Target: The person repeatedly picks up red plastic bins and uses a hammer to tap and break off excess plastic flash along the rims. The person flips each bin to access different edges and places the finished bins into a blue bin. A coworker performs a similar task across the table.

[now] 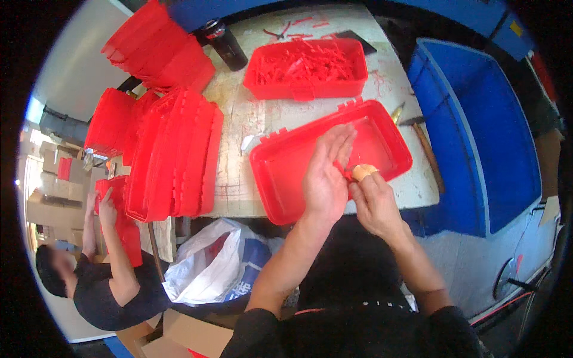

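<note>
A shallow red plastic tray-like box half [286, 170] lies tilted at the table's front edge, with hinge tabs along its far rim. Over it, my left hand [328, 173] is stretched out, fingers straight and together, thumb side toward the right hand. My right hand [375, 200] is closed around a tan rounded object [364, 172], whose kind I cannot make out. A small red piece [344, 169] shows between the two hands; which one holds it is unclear.
Behind stands a red bin [277, 89] full of red plastic scraps, beside a dark drink can [227, 48]. Nested red boxes [173, 161] are stacked left. A large blue bin [453, 143] stands right, a white sack [218, 262] below. A co-worker [113, 280] handles red parts at left.
</note>
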Motion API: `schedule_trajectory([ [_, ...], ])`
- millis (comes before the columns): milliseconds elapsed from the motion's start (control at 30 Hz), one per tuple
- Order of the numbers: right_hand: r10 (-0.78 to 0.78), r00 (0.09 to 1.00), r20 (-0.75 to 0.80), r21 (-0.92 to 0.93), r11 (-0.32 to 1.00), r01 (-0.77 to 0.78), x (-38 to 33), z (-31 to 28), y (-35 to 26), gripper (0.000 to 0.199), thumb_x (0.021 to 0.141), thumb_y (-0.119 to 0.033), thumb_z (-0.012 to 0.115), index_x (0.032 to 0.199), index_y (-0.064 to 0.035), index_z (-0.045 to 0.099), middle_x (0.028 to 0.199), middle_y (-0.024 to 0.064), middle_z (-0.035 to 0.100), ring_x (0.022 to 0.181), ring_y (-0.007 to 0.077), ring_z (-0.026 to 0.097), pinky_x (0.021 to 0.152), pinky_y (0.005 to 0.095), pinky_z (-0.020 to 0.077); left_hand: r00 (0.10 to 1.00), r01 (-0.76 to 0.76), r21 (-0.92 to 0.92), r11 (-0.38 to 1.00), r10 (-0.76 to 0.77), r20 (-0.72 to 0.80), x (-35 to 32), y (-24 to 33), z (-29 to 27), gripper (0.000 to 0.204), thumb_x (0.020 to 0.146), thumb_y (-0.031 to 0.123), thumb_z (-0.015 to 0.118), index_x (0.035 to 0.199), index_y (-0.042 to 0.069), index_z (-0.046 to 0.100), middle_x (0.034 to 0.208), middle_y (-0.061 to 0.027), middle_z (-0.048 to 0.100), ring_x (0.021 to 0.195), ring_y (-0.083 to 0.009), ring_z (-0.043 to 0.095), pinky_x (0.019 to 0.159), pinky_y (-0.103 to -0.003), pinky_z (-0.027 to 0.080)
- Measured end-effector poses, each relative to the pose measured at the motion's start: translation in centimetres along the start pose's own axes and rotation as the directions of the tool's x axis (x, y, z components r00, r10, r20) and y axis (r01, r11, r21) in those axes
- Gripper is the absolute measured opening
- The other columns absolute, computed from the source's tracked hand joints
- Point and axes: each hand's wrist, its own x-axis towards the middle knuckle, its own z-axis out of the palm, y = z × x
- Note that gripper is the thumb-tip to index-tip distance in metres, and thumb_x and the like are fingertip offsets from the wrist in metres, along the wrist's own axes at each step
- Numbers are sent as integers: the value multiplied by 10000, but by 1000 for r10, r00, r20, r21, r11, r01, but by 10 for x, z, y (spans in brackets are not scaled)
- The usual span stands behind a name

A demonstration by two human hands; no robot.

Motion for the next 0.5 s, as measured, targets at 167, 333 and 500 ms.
schedule_trajectory([
  [167, 367, 892, 264, 350, 825, -443, -17, -10, 12, 196, 983, -90, 550, 1153, 7, 535, 779, 154, 619, 755, 281, 646, 678, 362, 510, 987, -65, 592, 803, -34, 155, 18, 40, 3, 351, 1024, 228, 489, 1284, 5, 565, 1288, -146, 611, 1234, -266, 561, 1108, -376, 370],
  [333, 491, 780, 388, 441, 645, -624, -23, -47, 65, 189, 1020, -140, 535, 1163, -29, 589, 801, -18, 557, 728, 65, 508, 660, 242, 431, 794, -600, 789, -136, 22, 608, 117, 44, -28, 423, 918, 188, 649, 1306, 47, 558, 1192, -149, 658, 1150, -312, 611, 1041, -374, 438],
  [500, 597, 776, 206, 498, 619, -608, -29, -76, 95, 179, 1021, -171, 542, 1111, -37, 618, 801, -54, 533, 729, 40, 462, 633, 223, 382, 785, -617, 705, -350, -343, 516, 180, -5, -43, 563, 917, 275, 657, 1389, 42, 456, 1148, -259, 646, 1054, -444, 622, 901, -501, 511],
])
